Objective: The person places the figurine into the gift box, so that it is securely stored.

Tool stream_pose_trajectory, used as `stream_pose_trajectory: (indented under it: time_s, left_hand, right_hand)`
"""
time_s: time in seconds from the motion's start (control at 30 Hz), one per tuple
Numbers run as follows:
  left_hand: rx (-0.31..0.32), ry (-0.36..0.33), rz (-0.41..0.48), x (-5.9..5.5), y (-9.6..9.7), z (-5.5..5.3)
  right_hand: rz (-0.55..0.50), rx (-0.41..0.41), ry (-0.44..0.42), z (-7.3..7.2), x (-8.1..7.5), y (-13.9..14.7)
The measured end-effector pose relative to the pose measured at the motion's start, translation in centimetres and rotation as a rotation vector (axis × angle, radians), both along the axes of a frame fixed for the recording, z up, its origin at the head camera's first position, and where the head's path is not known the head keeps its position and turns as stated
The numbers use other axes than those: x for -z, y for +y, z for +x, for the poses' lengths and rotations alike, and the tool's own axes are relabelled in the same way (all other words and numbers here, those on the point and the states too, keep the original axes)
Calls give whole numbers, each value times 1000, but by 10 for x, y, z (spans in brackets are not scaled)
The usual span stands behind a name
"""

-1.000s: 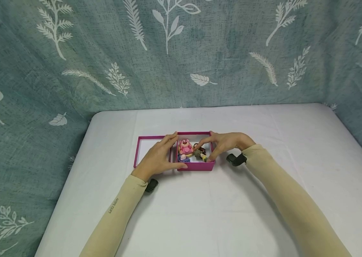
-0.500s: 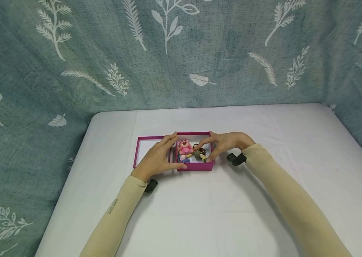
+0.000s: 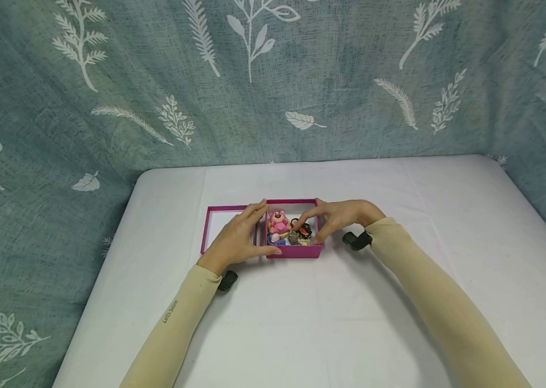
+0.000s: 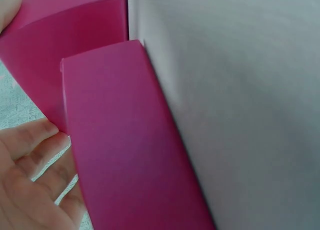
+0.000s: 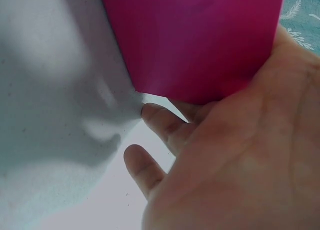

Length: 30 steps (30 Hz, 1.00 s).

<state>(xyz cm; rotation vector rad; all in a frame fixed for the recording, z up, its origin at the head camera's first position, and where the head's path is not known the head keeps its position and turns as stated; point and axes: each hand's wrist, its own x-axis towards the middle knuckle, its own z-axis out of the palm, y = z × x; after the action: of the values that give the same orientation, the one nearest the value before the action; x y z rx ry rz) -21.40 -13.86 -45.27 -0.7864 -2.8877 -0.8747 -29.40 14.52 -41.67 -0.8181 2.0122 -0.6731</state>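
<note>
A magenta box [image 3: 297, 251] with a white inside holds several small figurines. My left hand [image 3: 234, 237] spans its left side, thumb on the front wall and fingertips at the back left corner. In the left wrist view those fingers touch the edge of the box [image 4: 80, 39]. My right hand [image 3: 343, 215] reaches over the right wall, its index finger and thumb around a dark brown figurine with red on it [image 3: 305, 230]. A pink bear figurine [image 3: 279, 222] sits at the back left, above a blue one [image 3: 277, 240]. The right wrist view shows other fingers outside the box wall.
A shallow magenta lid [image 3: 205, 231], white side up, lies left of the box, partly under my left hand. Both rest on a white-covered table [image 3: 282, 323]. Teal leaf-patterned cloth [image 3: 273, 124] hangs behind the table and at its sides.
The figurine under my right fingers has turned: it showed grey-green and yellow, and now shows dark brown and red. Both hands and the box stay almost in place.
</note>
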Motion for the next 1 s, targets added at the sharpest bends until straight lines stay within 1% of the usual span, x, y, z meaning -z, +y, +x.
stream_pose_trajectory:
  time_s: [0.37,0.53,0.7,0.83,0.93,1.0]
  left_hand:
    - [-1,12,-6,-1,-1,0]
    - [-5,6,-2,0,-1,0]
    - [-11,2,-10,0,-2,1]
    - [-8,-1,-9,1,-1,1]
    - [-2,-2,-8,1,0,0]
    - [-1,-1,-8,0,0,0]
  right_hand:
    - [4,20,8,1,0,-1]
    - [-7,12,8,2,1,-1]
    - [-10,20,7,2,2,-2]
    - [-65,9,42,4,5,0]
    - [-129,10,62,4,11,3]
    - [-164,20,59,4,15,5]
